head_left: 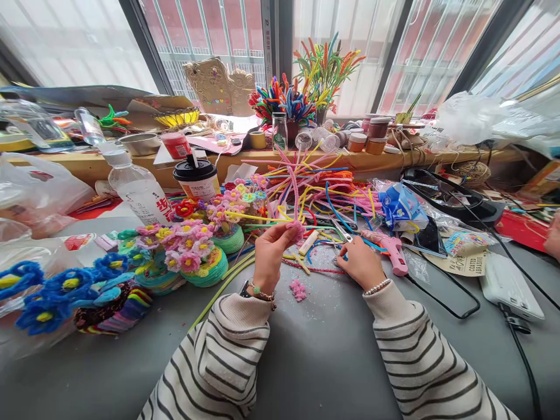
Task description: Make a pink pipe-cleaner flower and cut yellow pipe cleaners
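Pinched between the thumb and fingers of my left hand (275,251) is a pink pipe-cleaner flower (298,231), with pink stems rising behind it. My right hand (362,262) grips the handles of a pair of scissors (345,234), whose blades point away to the upper left. A second pink fuzzy flower (298,290) lies flat on the grey table (315,361) between my wrists. Just beyond my hands are a small cream-coloured stick (308,242) and a dark red glittery strip (312,268). A pink glue gun (394,251) rests right of my right hand.
Loose pipe cleaners (301,186) heap up beyond my hands. At left stand pink flower pots (192,248), blue flowers (65,289), a lidded cup (196,178) and a plastic bottle (137,186). A white power bank (510,286) with cables lies right; another person's hand (553,236) shows at the edge.
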Motion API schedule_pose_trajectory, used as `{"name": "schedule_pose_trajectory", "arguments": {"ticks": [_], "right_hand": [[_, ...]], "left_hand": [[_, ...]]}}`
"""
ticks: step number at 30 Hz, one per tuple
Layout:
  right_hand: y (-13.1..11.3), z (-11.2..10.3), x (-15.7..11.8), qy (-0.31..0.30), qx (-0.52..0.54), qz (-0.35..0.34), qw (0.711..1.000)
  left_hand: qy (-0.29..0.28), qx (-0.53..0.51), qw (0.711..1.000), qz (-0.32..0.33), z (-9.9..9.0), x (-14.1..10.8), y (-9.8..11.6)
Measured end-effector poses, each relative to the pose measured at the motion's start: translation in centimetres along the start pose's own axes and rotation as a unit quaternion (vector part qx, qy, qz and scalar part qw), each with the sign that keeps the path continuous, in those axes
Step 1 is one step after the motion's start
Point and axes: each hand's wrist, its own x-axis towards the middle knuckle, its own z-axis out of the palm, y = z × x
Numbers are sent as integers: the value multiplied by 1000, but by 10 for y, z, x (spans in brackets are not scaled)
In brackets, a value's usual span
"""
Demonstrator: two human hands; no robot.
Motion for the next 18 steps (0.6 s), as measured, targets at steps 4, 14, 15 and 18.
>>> {"name": "schedule_pose_trajectory", "arguments": {"ticks": [4, 14, 15, 18], "right_hand": [[-2, 1, 1, 7, 2, 8, 1000], [-7, 1, 0, 6, -17, 7, 1000], [-7, 1, 0, 0, -10, 10, 1000], [-8, 0, 0, -19, 29, 23, 999]], "left_hand": [[5, -7, 1000, -6, -1, 0, 0], [-1, 16, 1000, 7, -4, 0, -5], [-5, 22, 1000, 7, -4, 0, -6], [-16, 39, 999, 3, -5, 0, -8]]}}
